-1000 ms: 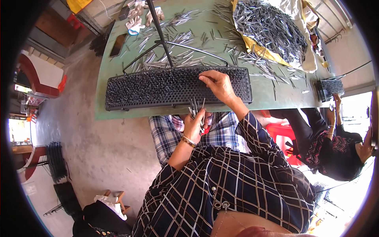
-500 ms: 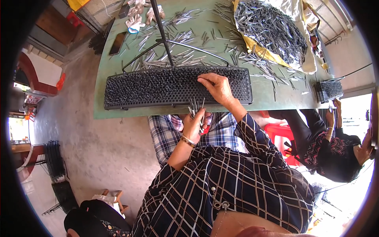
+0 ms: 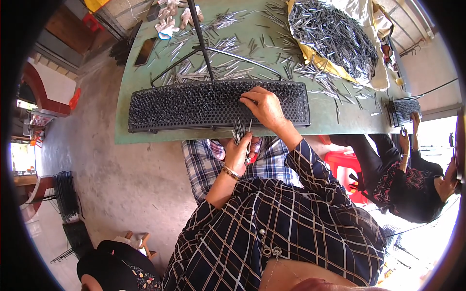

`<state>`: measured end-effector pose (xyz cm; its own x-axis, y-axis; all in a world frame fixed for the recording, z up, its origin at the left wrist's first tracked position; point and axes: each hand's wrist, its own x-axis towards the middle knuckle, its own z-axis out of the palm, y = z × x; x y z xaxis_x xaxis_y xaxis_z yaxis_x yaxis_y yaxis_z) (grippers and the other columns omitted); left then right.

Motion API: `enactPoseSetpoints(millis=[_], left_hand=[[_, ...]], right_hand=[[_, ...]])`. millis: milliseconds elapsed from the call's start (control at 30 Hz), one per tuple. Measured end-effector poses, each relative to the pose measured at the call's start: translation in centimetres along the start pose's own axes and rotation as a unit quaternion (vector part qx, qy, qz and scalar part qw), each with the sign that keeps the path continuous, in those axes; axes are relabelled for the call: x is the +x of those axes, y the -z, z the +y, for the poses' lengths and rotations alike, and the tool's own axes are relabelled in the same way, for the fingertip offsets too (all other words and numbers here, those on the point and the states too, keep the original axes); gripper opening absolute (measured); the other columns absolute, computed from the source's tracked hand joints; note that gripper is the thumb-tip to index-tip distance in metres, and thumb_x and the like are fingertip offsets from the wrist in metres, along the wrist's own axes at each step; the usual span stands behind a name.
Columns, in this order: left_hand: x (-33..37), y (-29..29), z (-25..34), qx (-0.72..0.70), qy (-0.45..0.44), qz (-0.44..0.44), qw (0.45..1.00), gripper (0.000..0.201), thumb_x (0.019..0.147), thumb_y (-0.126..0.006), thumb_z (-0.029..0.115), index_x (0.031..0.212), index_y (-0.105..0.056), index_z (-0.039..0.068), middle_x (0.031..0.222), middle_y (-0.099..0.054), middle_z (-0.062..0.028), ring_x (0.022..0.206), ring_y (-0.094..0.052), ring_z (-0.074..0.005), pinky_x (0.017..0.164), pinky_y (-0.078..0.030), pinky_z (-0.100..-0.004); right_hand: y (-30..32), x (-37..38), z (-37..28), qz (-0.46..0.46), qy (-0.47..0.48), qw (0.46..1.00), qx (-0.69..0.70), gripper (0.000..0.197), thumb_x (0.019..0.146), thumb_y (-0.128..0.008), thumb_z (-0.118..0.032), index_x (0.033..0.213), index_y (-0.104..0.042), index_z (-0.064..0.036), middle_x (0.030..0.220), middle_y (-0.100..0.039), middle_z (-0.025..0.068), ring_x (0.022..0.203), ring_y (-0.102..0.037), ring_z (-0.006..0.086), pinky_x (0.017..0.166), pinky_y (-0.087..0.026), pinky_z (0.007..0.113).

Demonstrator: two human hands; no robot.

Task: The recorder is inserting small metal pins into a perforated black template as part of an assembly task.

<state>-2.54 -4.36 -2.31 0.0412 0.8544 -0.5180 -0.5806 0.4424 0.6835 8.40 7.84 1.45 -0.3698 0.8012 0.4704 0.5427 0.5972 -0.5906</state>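
Note:
A long black perforated tray [image 3: 297, 110] lies along the table's near edge. Thin dark rods stand packed in its holes across the left and middle; many holes at the right and along the front show bare. My left hand [image 3: 235, 156], just below the front rim, is closed around a bunch of thin metal rods [image 3: 240, 131] pointing up. Over the tray, right of its middle, my right hand [image 3: 267, 109] has thumb and fingers pinched together among the rods. Whatever its fingertips hold is too small to make out.
Loose metal rods [image 3: 213, 72] are scattered over the green table [image 3: 323, 116]. A yellow-edged sack [image 3: 335, 41] heaped with rods stands at the far right. A black metal frame [image 3: 206, 63] rises behind the tray. Gloves [image 3: 167, 28] and a phone [image 3: 144, 52] lie far left. A co-worker [image 3: 412, 189] sits at right.
My right hand has shifted slightly left over the tray. My left hand stays in place with its bunch of rods.

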Motion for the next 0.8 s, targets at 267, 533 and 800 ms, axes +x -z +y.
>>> enactPoseSetpoints(millis=[267, 533, 800], left_hand=[[-0.1, -0.1, 0.0, 0.0, 0.0, -0.003, 1.0, 0.022, 0.088, -0.059, 0.021, 0.1, -0.058, 0.003, 0.081, -0.063, -0.005, 0.06, -0.052, -0.0083, 0.046, -0.038, -0.0222], [-0.3, -0.4, 0.2, 0.003, 0.0, -0.005, 1.0, 0.021, 0.089, -0.058, 0.02, 0.1, -0.058, 0.003, 0.08, -0.063, -0.0052, 0.061, -0.052, -0.0084, 0.046, -0.038, -0.0227], [-0.3, -0.3, 0.0, -0.017, -0.001, -0.005, 1.0, 0.019, 0.089, -0.058, 0.021, 0.098, -0.059, 0.004, 0.08, -0.062, -0.0047, 0.06, -0.051, -0.0081, 0.046, -0.038, -0.0226]], right_hand=[[-0.1, -0.4, -0.1, 0.008, -0.031, 0.999, 0.017, 0.016, 0.079, -0.067, -0.014, 0.091, -0.068, -0.0046, 0.083, -0.062, 0.0094, 0.067, -0.061, 0.0268, 0.06, -0.049, 0.034], [0.0, 0.4, -0.1, -0.015, 0.048, 0.997, -0.052, 0.012, 0.082, -0.064, -0.017, 0.086, -0.066, -0.0058, 0.083, -0.056, 0.0075, 0.068, -0.061, 0.0297, 0.06, -0.05, 0.039], [-0.1, 0.7, 0.4, -0.066, 0.087, 0.99, -0.094, 0.013, 0.081, -0.064, -0.016, 0.088, -0.064, -0.0053, 0.089, -0.055, 0.0091, 0.069, -0.061, 0.0295, 0.061, -0.05, 0.038]])
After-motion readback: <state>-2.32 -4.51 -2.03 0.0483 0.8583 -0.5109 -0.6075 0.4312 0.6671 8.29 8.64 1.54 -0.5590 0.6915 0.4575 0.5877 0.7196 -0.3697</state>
